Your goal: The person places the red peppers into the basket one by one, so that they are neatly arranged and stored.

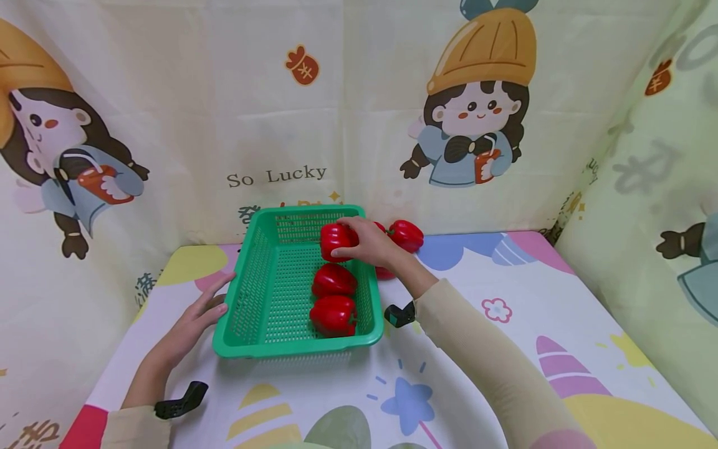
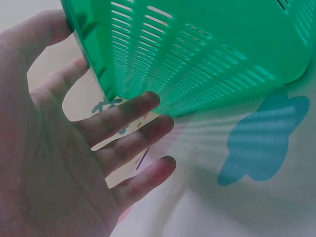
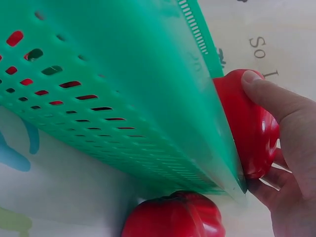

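My right hand (image 1: 370, 242) grips a red bell pepper (image 1: 334, 242) by its sides, over the back right part of a green plastic basket (image 1: 263, 280). In the right wrist view the held bell pepper (image 3: 247, 123) shows at the basket's rim, thumb on top and fingers beneath. Two more bell peppers (image 1: 334, 280) (image 1: 333, 315) lie in a row along the basket's right side. My left hand (image 1: 196, 321) touches the basket's left rim with its fingertips. In the left wrist view the lower fingers of that hand (image 2: 69, 143) are extended, away from the basket wall.
Outside the basket, a bell pepper (image 1: 406, 236) lies at the table's back edge. Others beside it are partly hidden by my right hand, one bell pepper (image 1: 385, 272) low by the wall. Patterned cloth (image 1: 465, 349) covers the table, and a printed curtain (image 1: 370, 125) hangs behind.
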Demonstrator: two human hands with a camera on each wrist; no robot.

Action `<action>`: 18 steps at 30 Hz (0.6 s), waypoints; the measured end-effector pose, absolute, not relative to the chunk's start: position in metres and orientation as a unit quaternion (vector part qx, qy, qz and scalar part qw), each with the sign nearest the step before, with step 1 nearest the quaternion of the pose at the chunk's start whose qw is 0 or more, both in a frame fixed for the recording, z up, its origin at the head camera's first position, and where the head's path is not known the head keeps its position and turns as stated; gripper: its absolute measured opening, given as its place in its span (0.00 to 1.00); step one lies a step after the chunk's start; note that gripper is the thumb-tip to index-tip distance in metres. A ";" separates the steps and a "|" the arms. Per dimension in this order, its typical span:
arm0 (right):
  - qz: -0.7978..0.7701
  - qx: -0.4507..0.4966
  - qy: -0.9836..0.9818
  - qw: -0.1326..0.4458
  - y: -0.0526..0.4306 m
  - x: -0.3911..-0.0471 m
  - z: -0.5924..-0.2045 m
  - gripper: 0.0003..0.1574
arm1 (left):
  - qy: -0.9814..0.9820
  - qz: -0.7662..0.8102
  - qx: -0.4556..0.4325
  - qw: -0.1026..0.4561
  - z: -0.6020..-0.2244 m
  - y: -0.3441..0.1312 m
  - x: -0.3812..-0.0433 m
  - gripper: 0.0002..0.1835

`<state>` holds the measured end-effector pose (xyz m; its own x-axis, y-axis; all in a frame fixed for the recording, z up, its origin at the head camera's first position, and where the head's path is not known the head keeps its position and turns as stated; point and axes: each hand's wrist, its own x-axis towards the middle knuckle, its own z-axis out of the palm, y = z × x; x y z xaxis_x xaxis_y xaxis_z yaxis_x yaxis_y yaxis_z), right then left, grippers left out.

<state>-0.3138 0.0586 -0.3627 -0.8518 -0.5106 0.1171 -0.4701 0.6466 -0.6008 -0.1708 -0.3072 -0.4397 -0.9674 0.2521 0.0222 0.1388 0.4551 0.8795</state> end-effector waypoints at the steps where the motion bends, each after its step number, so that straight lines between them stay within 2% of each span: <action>1: -0.320 -0.271 0.907 0.033 0.058 -0.314 -0.363 0.49 | 0.851 0.510 0.116 0.055 -0.440 -0.307 -0.171 0.31; 18: -0.285 -0.267 0.919 0.055 0.052 -0.317 -0.358 0.50 | 0.852 0.508 0.113 0.056 -0.440 -0.307 -0.171 0.32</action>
<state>-0.3168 0.0524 -0.3576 -0.8514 -0.5219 0.0514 -0.4593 0.6947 -0.5535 -0.1710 -0.3067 -0.4401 -0.9683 0.2493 0.0189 0.1353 0.4589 0.8781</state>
